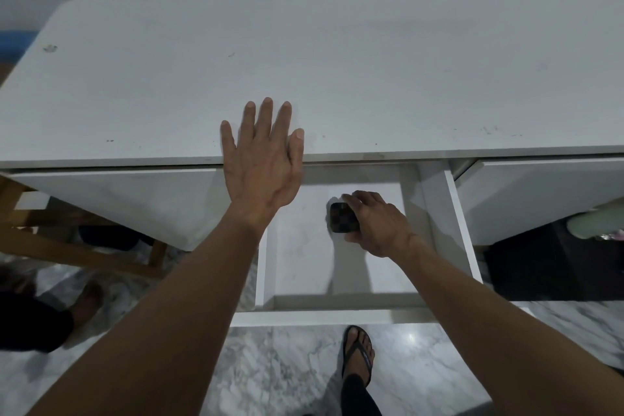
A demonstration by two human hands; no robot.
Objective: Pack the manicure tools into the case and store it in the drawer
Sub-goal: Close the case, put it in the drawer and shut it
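Observation:
A small dark checkered manicure case [341, 217] is closed and sits low inside the pulled-out white drawer [337, 316], near its back. My right hand [374, 223] is inside the drawer with its fingers wrapped around the case. My left hand [263, 159] lies flat, fingers spread, over the front edge of the white desk top [304, 71], just left of the drawer opening. No loose tools show.
Closed white drawer fronts flank the drawer on the left [111, 199] and right [547, 192]. A wooden chair frame [77, 246] stands under the desk at left. My sandalled foot [358, 355] is on the marble floor below the drawer front.

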